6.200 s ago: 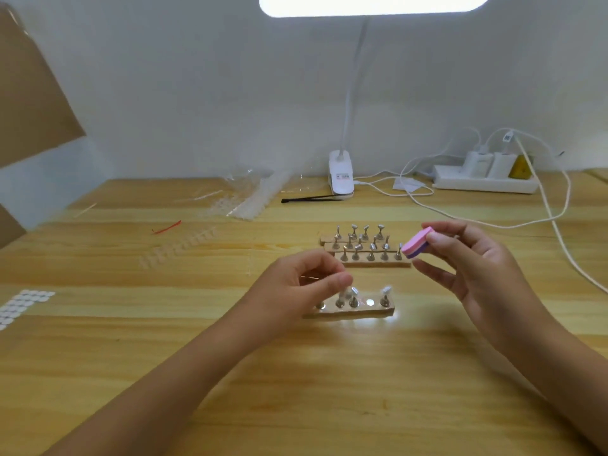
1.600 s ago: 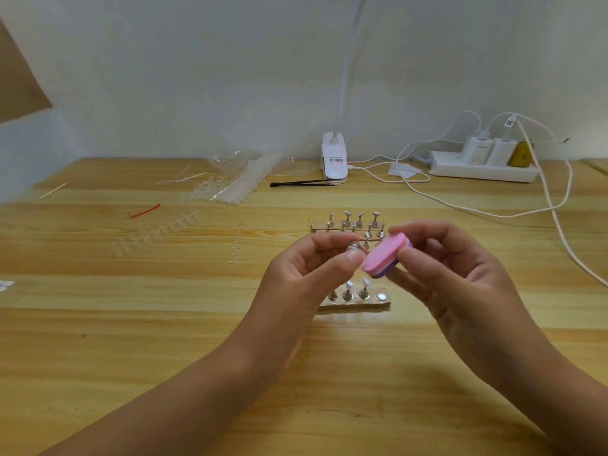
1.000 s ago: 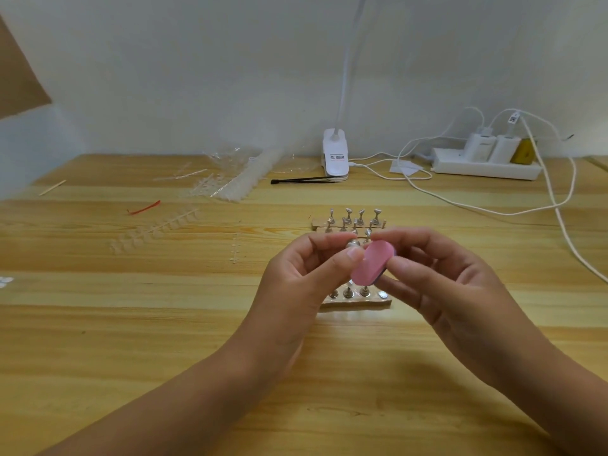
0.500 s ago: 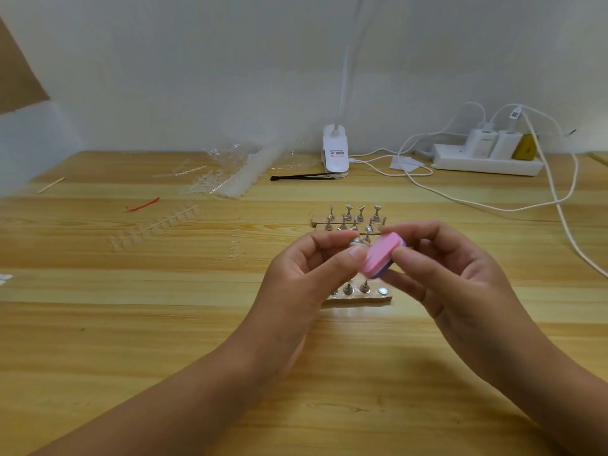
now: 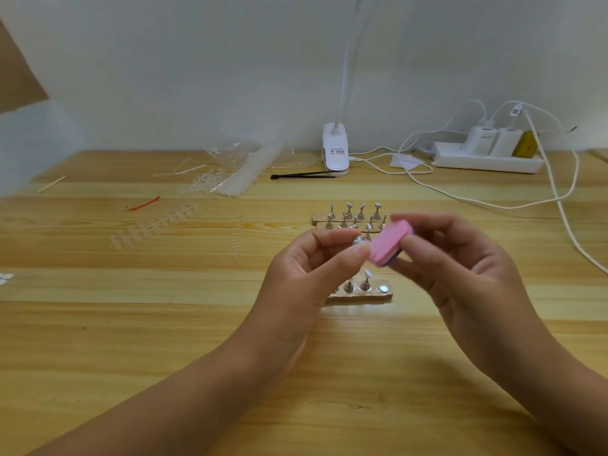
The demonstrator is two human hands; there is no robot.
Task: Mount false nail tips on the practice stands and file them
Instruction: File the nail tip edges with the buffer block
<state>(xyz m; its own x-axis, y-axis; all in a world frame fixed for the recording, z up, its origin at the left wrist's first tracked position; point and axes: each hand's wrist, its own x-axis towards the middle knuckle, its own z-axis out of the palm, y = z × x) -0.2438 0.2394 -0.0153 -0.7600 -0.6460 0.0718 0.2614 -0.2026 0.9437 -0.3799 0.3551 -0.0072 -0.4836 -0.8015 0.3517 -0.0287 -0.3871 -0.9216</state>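
Practice stand, a small metal peg, was held up off the worktop, pinched between the thumb and forefinger of the left hand. Whether a nail tip sat on it was too blurred to tell. The right hand gripped a pink file block between thumb and fingers, its pink face tilted and touching the peg's top, just beside the left thumb tip. Both hands met above a wooden base lying on the worktop. That base carried upright pegs, one capped with a pale nail tip, and a bare round disc at its right end. Just behind the hands stood further bases with rows of metal pegs. Strips of clear nail tips lay well to the left, near a red strip. At the back were a white lamp clamp, black tweezers and a power strip.
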